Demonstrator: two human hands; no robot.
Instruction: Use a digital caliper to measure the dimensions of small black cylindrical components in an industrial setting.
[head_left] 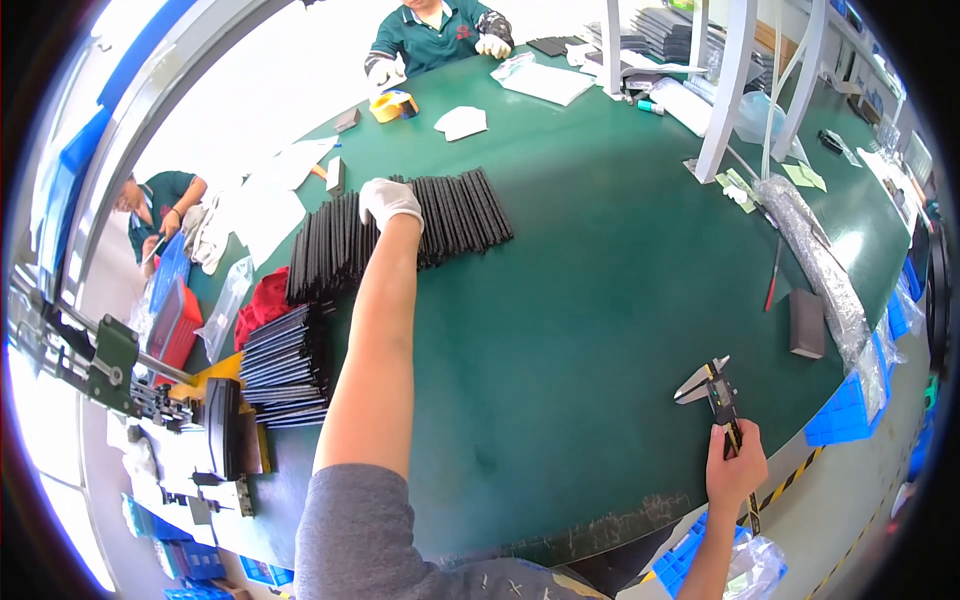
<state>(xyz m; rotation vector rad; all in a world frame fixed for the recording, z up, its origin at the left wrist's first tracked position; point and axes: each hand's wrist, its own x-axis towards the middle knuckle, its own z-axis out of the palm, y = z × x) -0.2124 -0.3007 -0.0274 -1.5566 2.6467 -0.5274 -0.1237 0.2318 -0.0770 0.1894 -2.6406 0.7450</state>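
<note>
My left hand (390,203), in a white glove, rests on a row of thin black rods (465,215) laid side by side on the green table. Its fingers are bent down among the rods and mostly hidden, so whether they grip one does not show. Off to the right, my bare right hand (735,465) is closed round a digital caliper (720,395) near the table's front edge. The caliper's jaws point away from me and stand apart, with nothing between them.
A second stack of dark rods (285,365) lies left, beside a red cloth (265,305) and a bench device (225,430). A grey block (806,323) and a bubble-wrap roll (815,260) lie right. Two co-workers sit beyond; yellow tape (393,106) lies near one.
</note>
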